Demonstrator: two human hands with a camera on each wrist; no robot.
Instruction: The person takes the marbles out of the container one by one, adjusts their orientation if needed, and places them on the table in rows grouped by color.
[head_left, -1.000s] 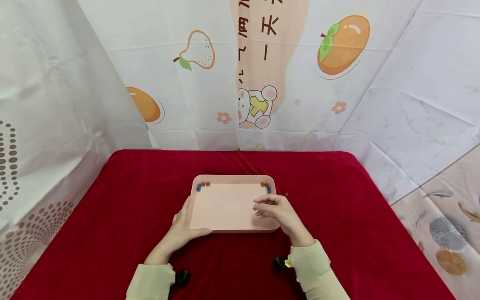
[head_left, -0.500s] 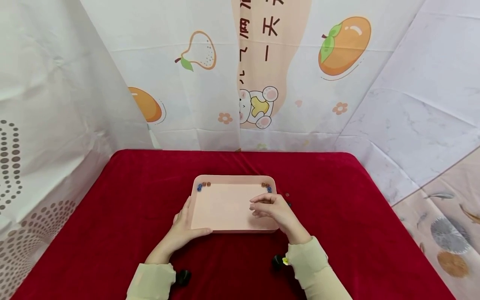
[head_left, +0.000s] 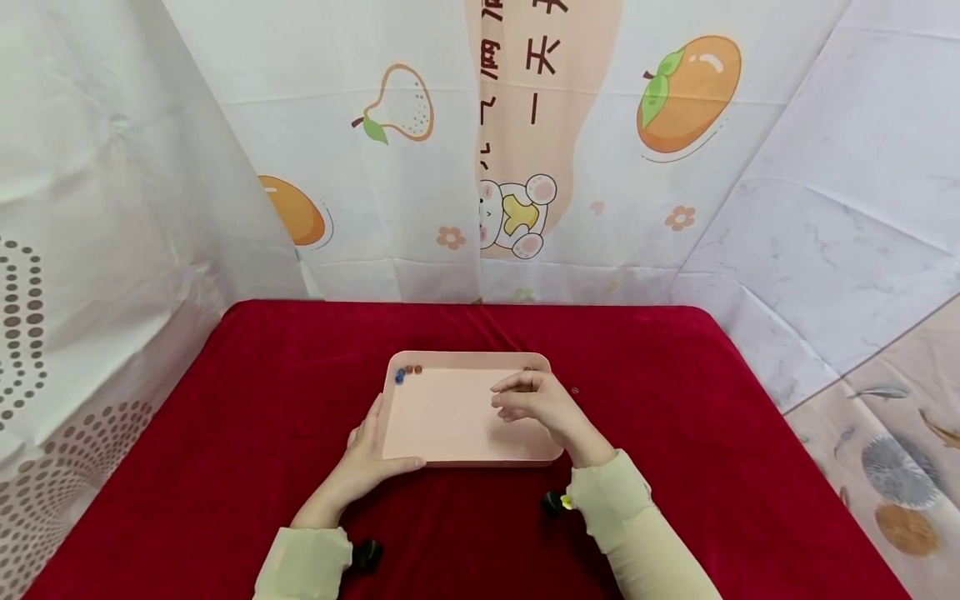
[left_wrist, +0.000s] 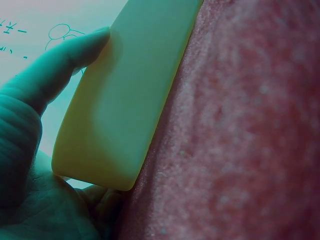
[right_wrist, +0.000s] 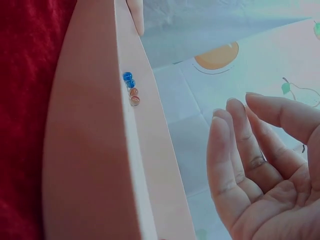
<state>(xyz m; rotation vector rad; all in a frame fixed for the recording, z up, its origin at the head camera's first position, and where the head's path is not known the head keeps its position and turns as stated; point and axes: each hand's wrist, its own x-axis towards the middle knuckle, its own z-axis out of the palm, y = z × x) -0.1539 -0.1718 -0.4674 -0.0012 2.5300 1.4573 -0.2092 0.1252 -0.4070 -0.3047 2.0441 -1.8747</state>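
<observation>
From where I stood, the pink tray point(head_left: 450, 417) lay on a red cloth point(head_left: 225, 467), and both hands were at it. The left hand point(head_left: 360, 462) gripped the tray's near left corner, its thumb along the near wall and its fingers reaching up the left side, spread moderately wide. The right hand point(head_left: 546, 407) was held above the tray's right half, its fingers loosely bent and its thumb near the fingertips, a half-relaxed, narrow pose with the palm bare.

In the tray's far left corner sat two blue beads point(right_wrist: 129, 79) and two brownish beads point(right_wrist: 134, 96), strung close together along the walls. Another brownish bead point(head_left: 528, 368) showed at the tray's far right corner, partly covered by the right hand. One small bead point(head_left: 575, 390) lay off the tray, on the cloth just beyond its right side. Behind the tray hung a white curtain point(head_left: 337, 100) printed with orange fruit. Both sleeves point(head_left: 611, 500) were pale green.
</observation>
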